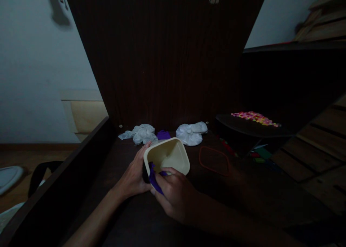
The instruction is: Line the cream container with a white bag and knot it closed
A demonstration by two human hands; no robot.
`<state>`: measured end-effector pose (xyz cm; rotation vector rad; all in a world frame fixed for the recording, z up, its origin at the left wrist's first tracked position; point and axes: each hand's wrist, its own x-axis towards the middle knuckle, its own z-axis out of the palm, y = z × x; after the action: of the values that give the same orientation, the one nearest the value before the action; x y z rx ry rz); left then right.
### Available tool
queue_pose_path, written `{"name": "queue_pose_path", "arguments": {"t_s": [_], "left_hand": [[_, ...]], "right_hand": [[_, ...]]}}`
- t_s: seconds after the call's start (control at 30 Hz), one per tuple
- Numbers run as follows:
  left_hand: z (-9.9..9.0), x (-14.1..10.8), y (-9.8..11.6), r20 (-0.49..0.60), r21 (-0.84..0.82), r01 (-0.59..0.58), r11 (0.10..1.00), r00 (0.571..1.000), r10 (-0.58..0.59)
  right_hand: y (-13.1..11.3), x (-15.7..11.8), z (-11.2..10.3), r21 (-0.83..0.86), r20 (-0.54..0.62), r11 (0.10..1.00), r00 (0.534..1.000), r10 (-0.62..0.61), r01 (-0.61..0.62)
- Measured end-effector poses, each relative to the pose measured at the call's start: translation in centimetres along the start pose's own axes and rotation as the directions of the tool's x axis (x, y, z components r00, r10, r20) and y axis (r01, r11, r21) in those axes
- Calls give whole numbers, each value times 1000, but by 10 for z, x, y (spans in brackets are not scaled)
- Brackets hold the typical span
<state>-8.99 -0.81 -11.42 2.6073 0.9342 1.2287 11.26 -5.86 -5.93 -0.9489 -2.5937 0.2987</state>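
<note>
A cream-coloured square container (175,158) with rounded corners is tilted so that its inside faces me. My left hand (136,173) grips it from the left, fingers behind the wall and thumb low on the near side. Pinched in my right hand (177,193) is a purple cloth (155,180), pressed over the container's near-left rim and partly inside. Some of the cloth is hidden by my fingers. Behind the container lies another purple piece of cloth (163,134), between two crumpled white plastic bags (144,133) (191,133).
An orange-red square ring (214,161) lies on the dark tabletop (151,218) to the right. Farther right, a dark shelf (243,128) carries small pink and yellow pieces (255,118). A raised dark board (67,175) borders the left side; a tall dark panel (167,59) stands behind.
</note>
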Motion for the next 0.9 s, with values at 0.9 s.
{"name": "queue_pose_path", "arguments": {"t_s": [0.9], "left_hand": [[4,-2,-2,-65,17,-47,999,997,48]], "right_hand": [[10,46,-3,-48,579,997,815,-14,52]]}}
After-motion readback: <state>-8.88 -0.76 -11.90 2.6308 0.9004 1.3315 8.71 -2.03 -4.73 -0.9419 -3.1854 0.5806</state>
